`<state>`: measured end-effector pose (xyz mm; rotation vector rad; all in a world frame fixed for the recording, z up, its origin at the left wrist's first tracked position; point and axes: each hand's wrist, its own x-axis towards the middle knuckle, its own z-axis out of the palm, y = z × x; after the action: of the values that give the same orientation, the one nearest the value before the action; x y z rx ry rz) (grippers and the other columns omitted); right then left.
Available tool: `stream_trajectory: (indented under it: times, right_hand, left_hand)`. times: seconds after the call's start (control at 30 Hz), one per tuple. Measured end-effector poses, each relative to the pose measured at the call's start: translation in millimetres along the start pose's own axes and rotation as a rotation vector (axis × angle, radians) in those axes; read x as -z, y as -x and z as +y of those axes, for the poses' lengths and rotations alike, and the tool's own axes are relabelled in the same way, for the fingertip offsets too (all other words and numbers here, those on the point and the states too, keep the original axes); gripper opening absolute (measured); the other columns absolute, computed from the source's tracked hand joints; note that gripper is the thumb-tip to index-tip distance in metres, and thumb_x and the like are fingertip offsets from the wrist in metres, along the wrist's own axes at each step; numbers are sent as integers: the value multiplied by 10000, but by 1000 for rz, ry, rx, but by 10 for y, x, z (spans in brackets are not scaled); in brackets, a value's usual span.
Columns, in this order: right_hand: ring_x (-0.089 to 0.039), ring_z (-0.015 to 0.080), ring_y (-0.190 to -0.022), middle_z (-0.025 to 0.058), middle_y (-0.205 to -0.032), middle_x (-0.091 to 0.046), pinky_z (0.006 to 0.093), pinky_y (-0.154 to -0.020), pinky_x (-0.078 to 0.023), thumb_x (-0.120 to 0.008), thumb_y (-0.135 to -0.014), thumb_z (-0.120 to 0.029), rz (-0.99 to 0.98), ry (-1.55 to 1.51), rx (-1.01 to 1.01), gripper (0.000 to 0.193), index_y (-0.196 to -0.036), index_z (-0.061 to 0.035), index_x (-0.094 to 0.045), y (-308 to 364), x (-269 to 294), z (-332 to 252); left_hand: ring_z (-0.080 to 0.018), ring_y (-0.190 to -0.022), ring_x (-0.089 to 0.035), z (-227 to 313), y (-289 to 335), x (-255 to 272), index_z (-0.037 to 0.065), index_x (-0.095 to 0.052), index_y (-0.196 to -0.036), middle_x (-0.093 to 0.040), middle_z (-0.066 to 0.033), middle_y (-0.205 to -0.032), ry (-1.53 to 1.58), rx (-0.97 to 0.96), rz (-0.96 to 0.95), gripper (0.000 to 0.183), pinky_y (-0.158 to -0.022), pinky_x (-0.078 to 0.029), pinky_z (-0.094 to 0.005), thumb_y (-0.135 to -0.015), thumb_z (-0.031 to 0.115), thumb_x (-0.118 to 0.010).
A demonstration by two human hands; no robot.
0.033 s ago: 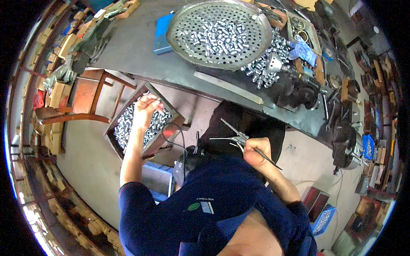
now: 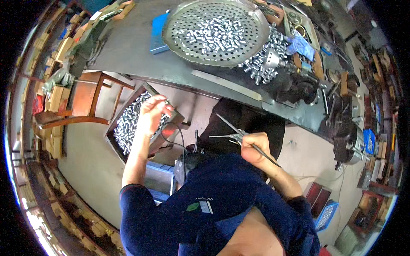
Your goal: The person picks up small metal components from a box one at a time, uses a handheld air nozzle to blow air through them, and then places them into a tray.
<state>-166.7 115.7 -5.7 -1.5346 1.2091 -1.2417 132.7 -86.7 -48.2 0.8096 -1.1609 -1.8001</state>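
My left hand (image 2: 153,114) is above a box (image 2: 112,135) full of small shiny metal fittings (image 2: 126,127). Its thumb and fingers are bent toward each other, and a small greyish piece seems to be at the fingertips, too small to name. In front of my body, my right hand (image 2: 255,147) is closed around slim metal tools (image 2: 229,123). One is a long dark rod, perhaps a file, sticking out on both sides of the fist. Another thin tip points left, and the rest is hidden by my fingers.
On the bench, a round perforated metal tray (image 2: 179,47) bears many fittings, with a loose heap (image 2: 260,70) beside it. A vise (image 2: 299,91) stands to the right. A wooden chair (image 2: 85,96) is at the left, a blue crate (image 2: 158,175) below the box.
My left hand has shifted a little to the right over the box, its fingers turned more to the right. My right hand keeps its grip on the tools; the view has moved slightly.
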Motion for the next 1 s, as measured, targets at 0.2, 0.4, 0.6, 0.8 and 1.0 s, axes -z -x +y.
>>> stream_trajectory:
  times: [0.2,0.4,0.6,0.8,1.0]
  right_hand:
    - [-350,233,-433,71,-502,-305,338,-425,-258,-536,-791,-582,11,89,133,606,-560,-57,-341,-185,60,-165]
    - [-403,315,-486,95,-544,-356,350,-450,-296,-699,-638,-248,-11,179,201,394,-608,-62,-353,-196,170,-186]
    - [-521,314,-497,110,-510,-452,411,-449,-380,-599,-642,-219,-28,336,231,253,-576,-62,-413,-231,116,-106]
    - [-502,241,-462,100,-523,-461,317,-446,-384,-639,-657,-159,58,286,170,232,-581,-66,-441,-183,99,26]
    - [-407,113,-464,57,-512,-368,282,-430,-310,-643,-697,-213,115,15,-32,340,-558,-51,-378,-165,114,31]
  left_hand:
    - [-219,-504,-587,-187,135,-1119,-44,-577,-995,-615,-129,-684,367,270,-383,273,-729,-501,-364,-897,204,-516]
    - [-221,-455,-576,-223,153,-1453,-57,-582,-954,-589,-132,-579,192,440,-400,328,-577,-521,-317,-913,259,-503]
    - [-176,-526,-604,-128,148,-1587,-70,-610,-890,-617,-118,-650,-83,322,-428,196,-473,-518,-286,-864,123,-591]
    - [-174,-663,-627,-107,93,-1654,-53,-586,-956,-628,-102,-782,-177,220,-504,164,-636,-528,-272,-834,53,-614]
    - [-141,-683,-610,-183,22,-1677,-30,-560,-975,-618,-74,-846,-4,335,-534,185,-629,-511,-244,-809,11,-631]
